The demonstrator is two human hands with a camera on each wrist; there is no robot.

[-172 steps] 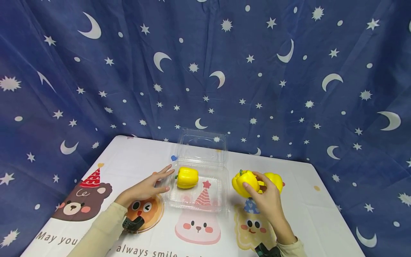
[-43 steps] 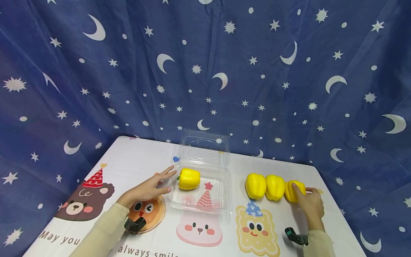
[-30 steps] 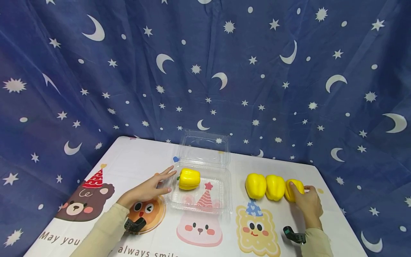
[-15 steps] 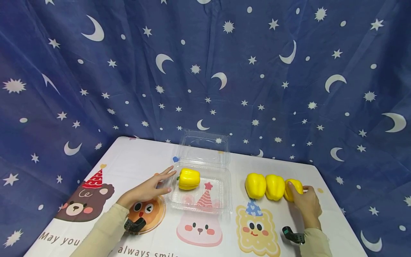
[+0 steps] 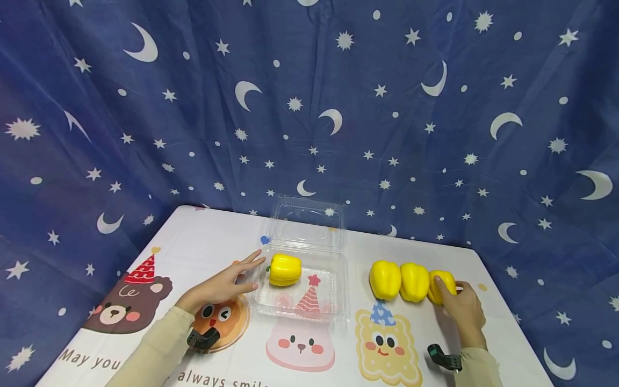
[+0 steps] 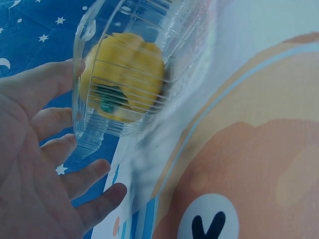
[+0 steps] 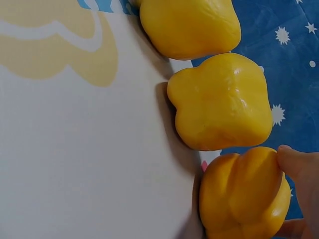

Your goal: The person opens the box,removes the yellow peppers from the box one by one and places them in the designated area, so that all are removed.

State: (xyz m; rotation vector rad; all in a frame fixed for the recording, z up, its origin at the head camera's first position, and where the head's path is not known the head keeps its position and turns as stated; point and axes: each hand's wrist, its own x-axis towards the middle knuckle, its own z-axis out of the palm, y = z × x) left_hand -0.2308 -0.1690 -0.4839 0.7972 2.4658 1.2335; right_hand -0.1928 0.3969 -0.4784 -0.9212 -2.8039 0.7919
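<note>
My right hand (image 5: 465,312) grips the rightmost of three yellow bell peppers, with the thumb (image 7: 294,162) on top and the other fingers mostly hidden behind. This held bell pepper (image 7: 241,194) is beside the middle bell pepper (image 5: 414,282), and the left bell pepper (image 5: 385,280) completes the row. My left hand (image 5: 222,283) has its fingers spread, fingertips at the left rim of a clear plastic clamshell container (image 5: 323,274). Inside the container, toward its left, another yellow bell pepper (image 5: 285,270) lies on its side, green stem pointing left.
The container's hinged lid (image 5: 307,223) stands raised behind its base. A white cloth (image 5: 232,226) with cartoon prints covers the table. Behind the table hangs a dark blue curtain (image 5: 309,107) with moons and stars. A wrist-camera mount (image 5: 204,339) sits at the left wrist.
Several seconds ago my right hand held a bell pepper further left; now three stand in a row and it grips the rightmost one. In the last second hardly anything moved. The left hand stayed put.
</note>
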